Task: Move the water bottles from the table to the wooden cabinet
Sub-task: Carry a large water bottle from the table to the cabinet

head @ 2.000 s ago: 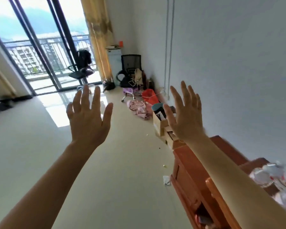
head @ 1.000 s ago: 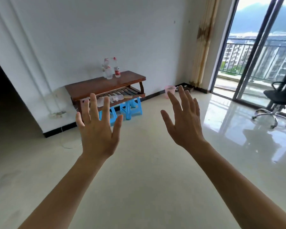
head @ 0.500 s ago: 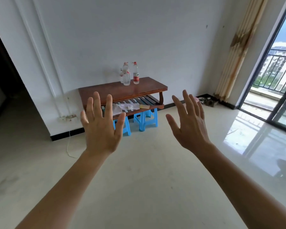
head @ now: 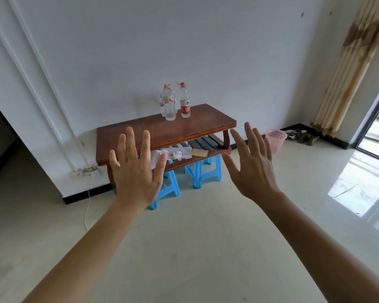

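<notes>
A low brown wooden table [head: 153, 130] stands against the white wall ahead. On its back edge stand clear water bottles: a wide one with a red cap [head: 169, 103] and a slimmer one with a red label [head: 185, 101]; another may be hidden behind the wide one. My left hand [head: 136, 171] and my right hand [head: 253, 167] are raised in front of me with fingers spread, holding nothing, well short of the table. The wooden cabinet is out of view.
Two blue plastic stools [head: 202, 171] sit under the table, and papers lie on its lower slatted shelf [head: 177, 154]. A pink basket [head: 275, 139] stands on the floor at right, near shoes, a curtain [head: 348, 62] and a glass door. A power strip and cable lie at left.
The view has swung from the cabinet side of the room to the table, which has grown nearer and more centred. Both hands stay raised with fingers spread.
</notes>
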Tool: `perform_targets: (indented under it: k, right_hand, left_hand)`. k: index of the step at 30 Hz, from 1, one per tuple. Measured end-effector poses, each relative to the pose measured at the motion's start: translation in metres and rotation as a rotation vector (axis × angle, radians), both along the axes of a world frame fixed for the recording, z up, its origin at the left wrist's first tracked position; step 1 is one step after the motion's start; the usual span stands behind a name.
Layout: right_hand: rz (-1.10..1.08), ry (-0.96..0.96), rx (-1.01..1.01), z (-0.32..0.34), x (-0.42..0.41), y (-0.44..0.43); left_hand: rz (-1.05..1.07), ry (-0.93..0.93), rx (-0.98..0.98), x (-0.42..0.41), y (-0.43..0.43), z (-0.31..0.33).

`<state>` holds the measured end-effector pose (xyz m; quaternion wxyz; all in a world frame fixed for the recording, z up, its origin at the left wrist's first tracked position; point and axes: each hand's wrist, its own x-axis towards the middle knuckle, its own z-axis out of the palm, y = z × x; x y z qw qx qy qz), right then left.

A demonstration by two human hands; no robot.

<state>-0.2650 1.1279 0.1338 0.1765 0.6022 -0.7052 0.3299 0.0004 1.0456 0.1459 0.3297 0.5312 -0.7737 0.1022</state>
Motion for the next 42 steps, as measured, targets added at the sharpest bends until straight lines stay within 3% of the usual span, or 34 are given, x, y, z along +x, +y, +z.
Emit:
perform_targets:
  k: [5,12,19,27,33,42]
  right_hand:
    - [0.103,0.017,0.015,0.026,-0.060,-0.143]
    - [0.234,0.020,0.043,0.015,-0.081,-0.315]
    - [0.209,0.096,0.032,0.015,-0.098,-0.474]
    - [0.120,0.053,0.013,0.047,-0.125,-0.643]
    - [0.108,0.005,0.038,0.029,-0.154,-0.756]
    - [0.328,-0.131,0.077,-0.020,-0.217,-0.956]
  left_hand:
    - [0.064,-0.001,-0.013,-0.057,-0.107,0.020]
    - [0.158,0.031,0.041,-0.079,-0.249,0.001]
    - [0.158,0.072,0.027,-0.092,-0.413,-0.006]
    - [0.081,0.041,0.021,-0.122,-0.606,0.021]
    - [0.052,0.035,0.094,-0.149,-0.717,-0.004]
    - [0.029,-0.021,0.220,-0.210,-0.891,-0.051]
